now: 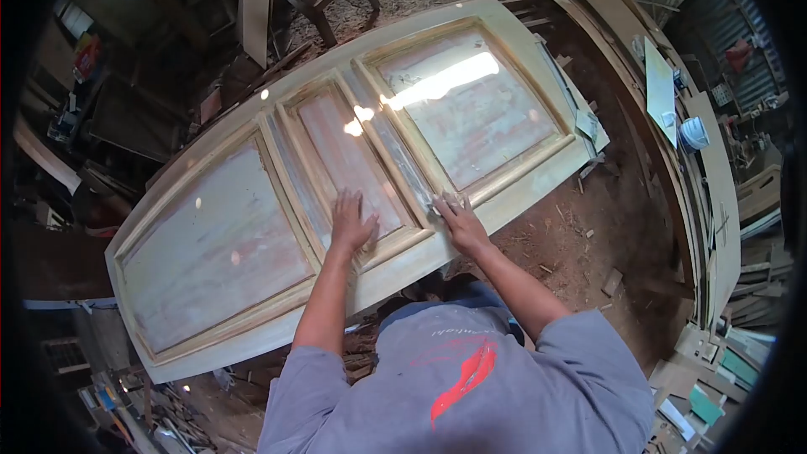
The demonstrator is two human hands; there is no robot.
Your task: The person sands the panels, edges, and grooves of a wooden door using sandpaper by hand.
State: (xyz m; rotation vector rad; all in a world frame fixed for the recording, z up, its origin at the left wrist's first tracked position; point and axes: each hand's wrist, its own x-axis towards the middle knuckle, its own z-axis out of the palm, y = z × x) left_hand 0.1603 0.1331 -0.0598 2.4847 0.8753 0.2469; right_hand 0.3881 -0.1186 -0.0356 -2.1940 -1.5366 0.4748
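Note:
A pale wooden door (395,256) with three recessed panels and raised mouldings lies flat in front of me, its surface streaked whitish and reddish. My left hand (351,220) rests with fingers spread on the lower end of the narrow middle panel (336,139). To its right, my right hand (458,220) bends its fingers over the moulding between the middle and right panels. Something small and whitish shows at those fingertips, too small to identify. Bright light reflects off the large right panel (471,130).
Long boards (647,134) lean in a curved stack on the right, with a white tub (693,134) on them. Wood scraps litter the dirt floor (580,244). A wooden trestle (324,0) stands beyond the door. Offcuts (714,387) are piled at lower right.

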